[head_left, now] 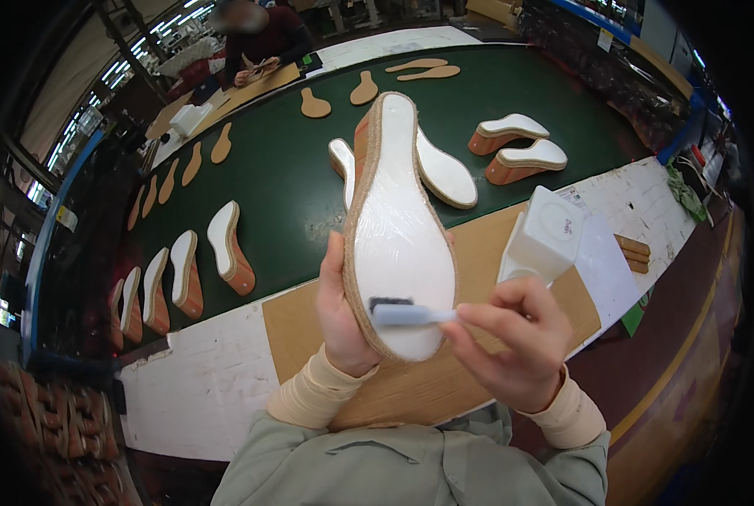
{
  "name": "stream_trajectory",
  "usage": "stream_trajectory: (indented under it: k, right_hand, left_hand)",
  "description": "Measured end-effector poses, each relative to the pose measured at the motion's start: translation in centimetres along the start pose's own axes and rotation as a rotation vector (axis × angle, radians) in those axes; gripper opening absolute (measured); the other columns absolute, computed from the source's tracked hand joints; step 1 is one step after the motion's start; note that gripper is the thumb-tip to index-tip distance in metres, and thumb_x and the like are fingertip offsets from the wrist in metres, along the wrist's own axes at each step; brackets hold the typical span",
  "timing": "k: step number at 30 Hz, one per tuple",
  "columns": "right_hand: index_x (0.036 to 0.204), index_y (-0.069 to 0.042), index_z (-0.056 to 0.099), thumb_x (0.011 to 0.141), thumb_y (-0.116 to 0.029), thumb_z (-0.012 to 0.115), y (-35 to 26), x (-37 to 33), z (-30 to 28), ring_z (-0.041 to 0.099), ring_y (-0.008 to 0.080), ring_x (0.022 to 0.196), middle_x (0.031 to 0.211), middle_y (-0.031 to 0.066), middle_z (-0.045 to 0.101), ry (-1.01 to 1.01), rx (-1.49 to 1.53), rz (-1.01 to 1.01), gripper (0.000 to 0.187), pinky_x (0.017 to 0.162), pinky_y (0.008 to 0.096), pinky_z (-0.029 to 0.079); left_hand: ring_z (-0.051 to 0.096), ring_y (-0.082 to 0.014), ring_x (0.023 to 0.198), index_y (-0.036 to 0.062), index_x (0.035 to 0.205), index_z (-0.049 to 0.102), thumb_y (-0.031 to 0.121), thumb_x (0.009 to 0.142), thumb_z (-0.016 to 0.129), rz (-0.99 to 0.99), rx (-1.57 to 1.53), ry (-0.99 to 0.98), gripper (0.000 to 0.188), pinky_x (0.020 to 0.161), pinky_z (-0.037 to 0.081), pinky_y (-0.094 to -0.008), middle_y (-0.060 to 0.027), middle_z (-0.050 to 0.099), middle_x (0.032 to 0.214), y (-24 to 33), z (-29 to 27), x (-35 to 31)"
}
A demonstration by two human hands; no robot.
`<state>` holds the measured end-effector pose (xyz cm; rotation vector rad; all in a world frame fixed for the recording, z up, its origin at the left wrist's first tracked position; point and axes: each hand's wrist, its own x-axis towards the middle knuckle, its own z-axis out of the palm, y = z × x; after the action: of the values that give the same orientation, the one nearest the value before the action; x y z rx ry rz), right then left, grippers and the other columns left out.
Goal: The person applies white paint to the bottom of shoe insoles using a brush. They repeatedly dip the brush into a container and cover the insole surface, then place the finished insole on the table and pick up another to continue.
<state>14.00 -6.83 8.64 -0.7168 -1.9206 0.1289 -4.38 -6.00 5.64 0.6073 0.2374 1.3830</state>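
My left hand grips a wedge shoe sole from its left side and holds it up with the white top face toward me. The sole has a rope-like edge and a wood-coloured heel; its face looks glossy and wet in the middle. My right hand pinches the handle of a brush with dark bristles. Those bristles touch the wide toe end of the sole. Beyond the held sole, partly hidden by it, another pair of white-topped wedge soles rests on the green surface.
Several wedge soles line the left of the green conveyor belt; two more stand at right. Tan insoles lie farther back. A white plastic container sits on cardboard. A co-worker handles pieces at the far left.
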Motion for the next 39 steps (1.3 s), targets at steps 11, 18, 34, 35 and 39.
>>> stream_trajectory:
  k: [11, 18, 34, 35, 39]
  right_hand:
    - [0.085, -0.008, 0.073, 0.069, -0.004, 0.084, 0.3, 1.8, 0.2, 0.050, 0.0130, 0.053, 0.074, 0.0040, 0.052, 0.104, -0.018, 0.007, 0.019, 0.044, 0.0257, 0.038]
    - [0.081, -0.011, 0.072, 0.072, -0.012, 0.084, -1.5, -0.4, 0.1, 0.052, 0.0134, 0.053, 0.074, 0.0008, 0.053, -0.216, 0.190, -0.079, 0.015, 0.044, 0.0274, 0.041]
    - [0.081, 0.002, 0.068, 0.077, 0.000, 0.079, 4.5, -8.5, -5.5, 0.052, 0.0066, 0.065, 0.078, 0.0021, 0.056, 0.063, 0.281, 0.707, 0.012, 0.058, 0.0201, 0.038]
    - [0.081, 0.002, 0.068, 0.077, 0.001, 0.079, 4.6, -8.7, -5.7, 0.052, 0.0065, 0.065, 0.078, 0.0020, 0.056, 0.082, 0.291, 0.743, 0.012, 0.058, 0.0200, 0.038]
    - [0.083, 0.003, 0.068, 0.079, 0.001, 0.078, 5.3, -9.6, -5.7, 0.053, 0.0064, 0.065, 0.078, 0.0016, 0.056, 0.055, 0.201, 0.730, 0.011, 0.058, 0.0199, 0.039]
  left_hand:
    - [0.049, -0.0409, 0.131, 0.0033, 0.154, 0.025, 0.066, 0.099, 0.024, 0.000, 0.229, 0.049, 0.083, 0.108, 0.044, -0.0482, -0.0324, 0.041, 0.145, -0.8, 0.3, -0.6]
    - [0.050, -0.0394, 0.130, 0.0046, 0.153, 0.026, 0.064, 0.100, 0.024, 0.010, 0.086, 0.063, 0.080, 0.106, 0.047, -0.0455, -0.0315, 0.045, 0.142, -1.0, -2.0, -0.4]
    - [0.044, -0.0455, 0.134, 0.0051, 0.148, 0.039, 0.039, 0.104, 0.023, 0.236, -0.024, 0.256, 0.057, 0.108, 0.037, -0.0649, -0.0209, 0.046, 0.147, 8.3, -27.4, 6.3]
    - [0.044, -0.0443, 0.134, 0.0040, 0.146, 0.040, 0.037, 0.105, 0.023, 0.222, -0.014, 0.228, 0.056, 0.109, 0.038, -0.0632, -0.0211, 0.047, 0.146, 8.5, -28.4, 6.4]
    - [0.056, -0.0291, 0.124, -0.0032, 0.130, 0.052, 0.021, 0.105, 0.028, 0.227, 0.046, 0.618, 0.043, 0.110, 0.041, -0.0428, -0.0171, 0.061, 0.130, 9.2, -31.1, 6.5]
